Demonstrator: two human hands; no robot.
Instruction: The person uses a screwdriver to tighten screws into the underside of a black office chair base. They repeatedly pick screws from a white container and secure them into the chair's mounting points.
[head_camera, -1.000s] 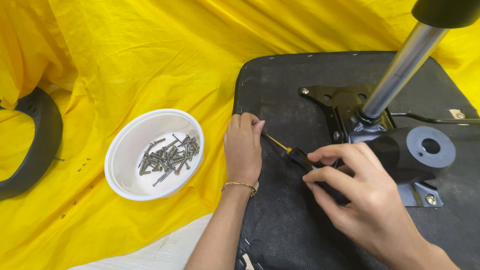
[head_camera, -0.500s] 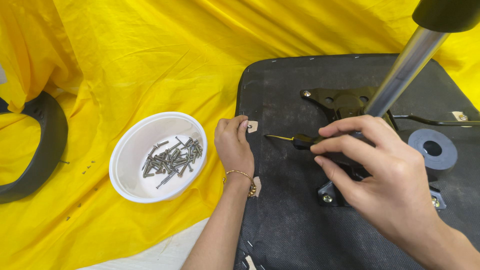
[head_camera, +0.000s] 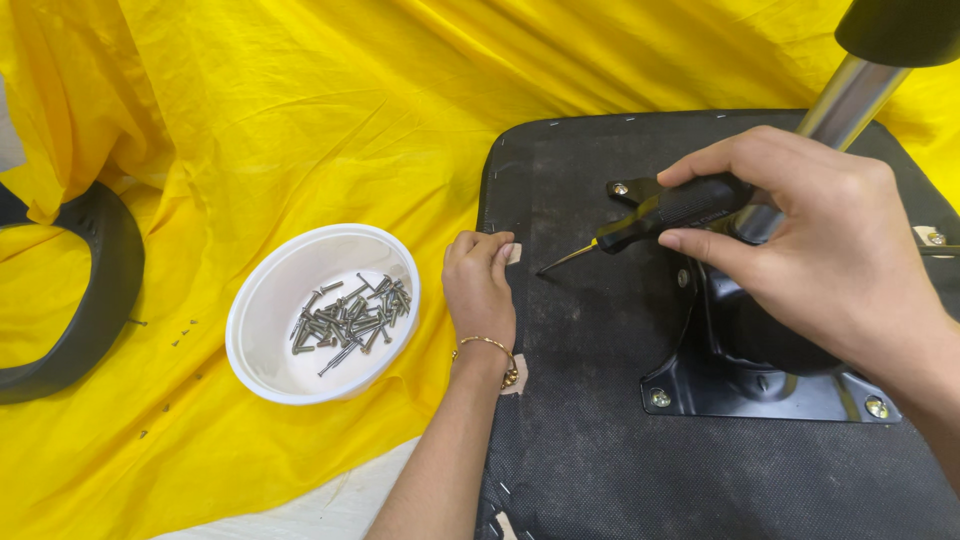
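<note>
An upturned black chair seat lies on a yellow cloth, with a black metal base plate screwed to it and a chrome column rising from the plate. My right hand grips a black-handled screwdriver, its thin tip pointing left and down just above the seat fabric. My left hand rests curled on the seat's left edge, fingertips next to a small pale tab on the fabric. A gold bracelet circles that wrist.
A white bowl holding several loose screws sits on the yellow cloth left of the seat. A curved black chair part lies at the far left. A few small screws are scattered on the cloth between them.
My right hand with the screwdriver has lifted and pulled back to the right, so its tip is off the seat's left edge. The left hand has stayed at that edge.
</note>
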